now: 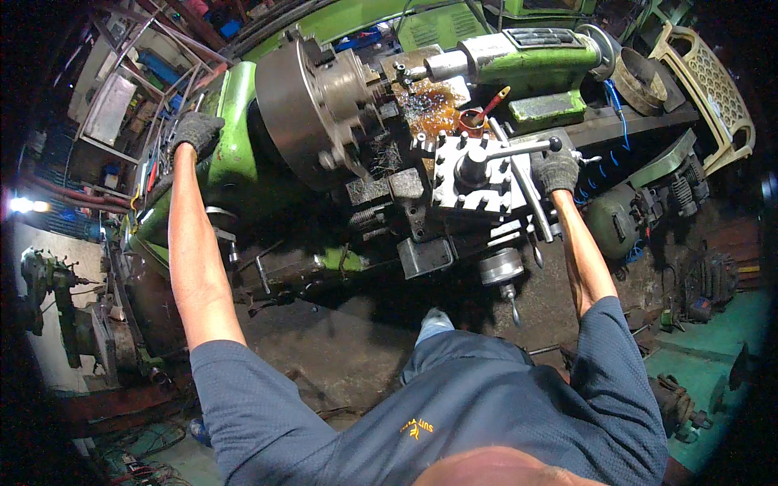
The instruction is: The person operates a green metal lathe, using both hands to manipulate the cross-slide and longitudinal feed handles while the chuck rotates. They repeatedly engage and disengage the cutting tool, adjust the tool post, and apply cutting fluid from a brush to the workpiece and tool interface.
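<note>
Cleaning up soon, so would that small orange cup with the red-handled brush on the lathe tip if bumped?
Probably: the orange cup looks small, and the red-handled brush leans out over its rim. Likely slippery, given the oily orange puddle beside it.

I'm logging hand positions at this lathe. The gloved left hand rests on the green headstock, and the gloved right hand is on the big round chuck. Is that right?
Not quite. In the head view the right hand is at the long metal lever beside the square tool post, apart from the chuck. The left hand does rest on the green headstock.

Gloved left hand (197, 131) rests on the green lathe headstock (235, 121); gloved right hand (557, 170) grips the tool post lever (519, 150).
</note>
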Demonstrator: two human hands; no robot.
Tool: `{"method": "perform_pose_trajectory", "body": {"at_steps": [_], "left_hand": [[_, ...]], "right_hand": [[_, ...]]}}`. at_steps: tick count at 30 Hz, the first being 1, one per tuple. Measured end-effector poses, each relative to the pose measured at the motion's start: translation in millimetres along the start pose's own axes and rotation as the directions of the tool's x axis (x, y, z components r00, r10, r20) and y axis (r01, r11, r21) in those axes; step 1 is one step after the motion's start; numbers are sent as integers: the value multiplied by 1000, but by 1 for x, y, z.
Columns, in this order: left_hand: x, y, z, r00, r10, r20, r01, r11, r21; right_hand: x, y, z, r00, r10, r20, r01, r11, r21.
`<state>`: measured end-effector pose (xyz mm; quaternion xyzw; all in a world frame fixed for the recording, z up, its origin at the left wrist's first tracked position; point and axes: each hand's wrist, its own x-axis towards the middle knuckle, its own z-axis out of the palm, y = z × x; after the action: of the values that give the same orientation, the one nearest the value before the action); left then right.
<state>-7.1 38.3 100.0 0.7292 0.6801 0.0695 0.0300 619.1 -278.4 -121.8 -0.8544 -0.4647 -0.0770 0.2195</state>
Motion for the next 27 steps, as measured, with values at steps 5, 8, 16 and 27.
{"method": "perform_pose_trajectory", "body": {"at_steps": [5, 8, 16, 27], "left_hand": [[6, -10, 6, 999, 42, -34, -44, 997, -66], [10, -14, 8, 997, 83, 6, -83, 996, 45], [12, -4, 8, 998, 47, 34, -50, 996, 67], [4, 0, 5, 999, 3, -47, 0, 998, 55]], "right_hand": [[3, -1, 0, 995, 52, 81, -48, 998, -50], [4, -3, 0, 991, 68, 117, -60, 996, -65], [1, -6, -10, 980, 152, 128, -143, 987, -76], [3, -4, -3, 976, 169, 140, -162, 985, -59]]}}
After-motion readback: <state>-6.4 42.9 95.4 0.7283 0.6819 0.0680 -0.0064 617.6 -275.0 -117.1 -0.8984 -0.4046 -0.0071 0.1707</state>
